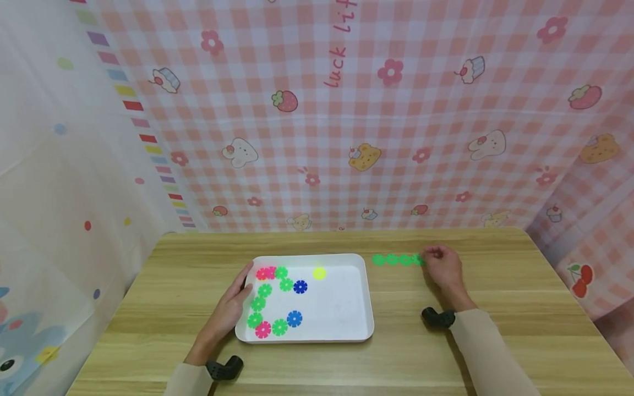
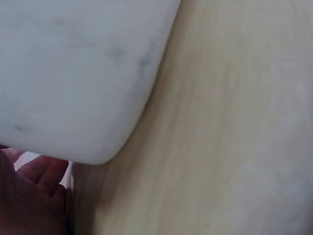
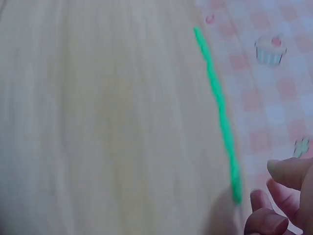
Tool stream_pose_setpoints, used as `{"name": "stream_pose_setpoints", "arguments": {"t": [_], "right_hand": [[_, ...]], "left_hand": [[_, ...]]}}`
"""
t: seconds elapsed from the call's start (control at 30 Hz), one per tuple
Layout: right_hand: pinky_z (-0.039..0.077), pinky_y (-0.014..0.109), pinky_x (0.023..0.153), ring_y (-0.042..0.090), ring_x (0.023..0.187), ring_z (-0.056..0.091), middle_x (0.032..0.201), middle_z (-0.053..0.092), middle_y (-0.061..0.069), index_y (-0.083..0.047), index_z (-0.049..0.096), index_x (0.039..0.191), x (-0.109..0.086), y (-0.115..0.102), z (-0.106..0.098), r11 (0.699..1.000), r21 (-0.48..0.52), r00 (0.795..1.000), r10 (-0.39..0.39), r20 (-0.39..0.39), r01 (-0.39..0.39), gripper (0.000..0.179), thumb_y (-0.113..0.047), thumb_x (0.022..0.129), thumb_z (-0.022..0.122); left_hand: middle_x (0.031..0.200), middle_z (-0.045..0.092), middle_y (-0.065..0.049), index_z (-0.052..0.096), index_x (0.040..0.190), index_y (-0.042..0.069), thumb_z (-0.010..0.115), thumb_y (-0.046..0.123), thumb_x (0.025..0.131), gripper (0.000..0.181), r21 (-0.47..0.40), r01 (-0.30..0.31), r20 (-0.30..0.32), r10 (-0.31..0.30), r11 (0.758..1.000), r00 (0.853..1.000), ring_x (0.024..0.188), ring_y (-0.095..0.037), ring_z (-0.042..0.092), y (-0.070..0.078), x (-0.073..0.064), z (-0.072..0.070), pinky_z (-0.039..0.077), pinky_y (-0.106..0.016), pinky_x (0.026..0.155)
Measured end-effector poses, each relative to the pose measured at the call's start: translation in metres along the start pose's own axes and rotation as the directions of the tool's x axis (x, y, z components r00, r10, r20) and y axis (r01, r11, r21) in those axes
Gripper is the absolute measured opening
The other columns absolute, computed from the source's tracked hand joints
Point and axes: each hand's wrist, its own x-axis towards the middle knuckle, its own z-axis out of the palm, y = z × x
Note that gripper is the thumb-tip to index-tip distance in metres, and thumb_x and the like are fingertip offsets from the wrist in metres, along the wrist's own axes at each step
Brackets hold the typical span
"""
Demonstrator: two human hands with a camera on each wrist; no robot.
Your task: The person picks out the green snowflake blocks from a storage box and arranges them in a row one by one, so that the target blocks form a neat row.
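Note:
In the head view my left hand [image 1: 230, 303] grips the left rim of a white rectangular tray [image 1: 342, 337], thumb on the rim. The left wrist view shows some fingers [image 2: 44, 174] beside the tray's wall [image 2: 88, 112]. Inside the tray are green snowflake discs [image 1: 265, 290], pink discs [image 1: 263, 330], blue discs [image 1: 294, 318] and a yellow disc [image 1: 319, 273]. To the right, a straight chain of green discs [image 1: 392, 259] lies on the table. My right hand [image 1: 444, 270] is at its right end; in the right wrist view its loosely bent fingers are apart from the chain [image 3: 222, 117].
The wooden table [image 1: 396, 363] carries everything. Behind it hangs a pink checked cloth [image 1: 317, 181], close to the green chain. A white dotted cloth [image 1: 64, 176] hangs on the left. Black wrist devices [image 1: 438, 318] sit on both wrists.

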Motion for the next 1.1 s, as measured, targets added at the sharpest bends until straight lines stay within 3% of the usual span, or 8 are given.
{"name": "stream_pose_setpoints", "arguments": {"t": [0.2, 0.37, 0.6, 0.83, 0.93, 1.1], "right_hand": [[0.045, 0.024, 0.069, 0.016, 0.085, 0.054, 0.1, 0.065, 0.013, 0.0, 0.066, 0.106, -0.008, -0.03, 0.014, 0.997, 0.034, 0.995, -0.07, 0.076, 0.068, 0.021, -0.018, 0.098, 0.06], [0.045, 0.026, 0.072, 0.02, 0.089, 0.055, 0.101, 0.062, 0.01, -0.002, 0.065, 0.106, -0.023, -0.064, 0.03, 0.99, 0.096, 0.977, -0.119, 0.176, 0.103, 0.02, -0.02, 0.098, 0.061], [0.048, 0.027, 0.076, 0.021, 0.097, 0.058, 0.102, 0.064, 0.008, -0.005, 0.066, 0.105, -0.049, -0.098, 0.057, 0.976, 0.156, 0.923, -0.198, 0.329, 0.154, 0.015, -0.018, 0.097, 0.063], [0.048, 0.028, 0.073, 0.022, 0.096, 0.059, 0.097, 0.066, 0.001, -0.011, 0.068, 0.101, -0.076, -0.122, 0.085, 0.977, 0.13, 0.882, -0.209, 0.423, 0.169, 0.014, -0.022, 0.092, 0.07], [0.047, 0.026, 0.068, 0.02, 0.085, 0.059, 0.09, 0.065, 0.0, -0.009, 0.069, 0.101, -0.09, -0.129, 0.098, 0.967, 0.155, 0.843, -0.251, 0.475, 0.201, 0.016, -0.019, 0.089, 0.073], [0.046, 0.027, 0.067, 0.018, 0.082, 0.056, 0.085, 0.065, -0.002, -0.005, 0.068, 0.103, -0.112, -0.135, 0.12, 0.947, 0.164, 0.747, -0.319, 0.584, 0.276, 0.019, -0.017, 0.089, 0.074]], "left_hand": [[0.167, 0.007, -0.003, 0.015, 0.16, 0.023, 0.027, 0.019, 0.109, 0.052, -0.005, 0.015, -0.003, -0.015, 1.0, 1.0, 0.154, -0.024, -0.001, 0.0, 0.0, 0.0, 0.0, -0.052, 0.123], [0.167, 0.008, -0.001, 0.016, 0.16, 0.025, 0.027, 0.021, 0.109, 0.052, -0.005, 0.03, -0.009, -0.03, 1.0, 1.0, 0.154, -0.024, 0.0, 0.0, 0.001, 0.0, 0.001, -0.051, 0.123], [0.167, 0.008, -0.002, 0.015, 0.16, 0.025, 0.027, 0.021, 0.109, 0.052, -0.002, 0.014, -0.008, -0.014, 1.0, 1.0, 0.154, -0.023, 0.0, -0.003, 0.002, -0.001, 0.001, -0.051, 0.123], [0.167, 0.007, -0.002, 0.015, 0.16, 0.024, 0.026, 0.02, 0.109, 0.052, -0.005, 0.014, -0.005, -0.014, 1.0, 1.0, 0.154, -0.024, 0.0, -0.004, 0.002, -0.001, 0.001, -0.051, 0.123], [0.167, 0.007, -0.003, 0.015, 0.16, 0.024, 0.027, 0.02, 0.109, 0.053, -0.009, 0.022, -0.006, -0.022, 1.0, 1.0, 0.154, -0.024, 0.0, -0.004, 0.002, -0.001, 0.001, -0.051, 0.123], [0.167, 0.007, -0.002, 0.015, 0.16, 0.025, 0.027, 0.02, 0.109, 0.053, -0.01, 0.022, -0.005, -0.022, 1.0, 1.0, 0.154, -0.024, 0.0, -0.003, 0.002, -0.001, 0.001, -0.051, 0.123]]}}
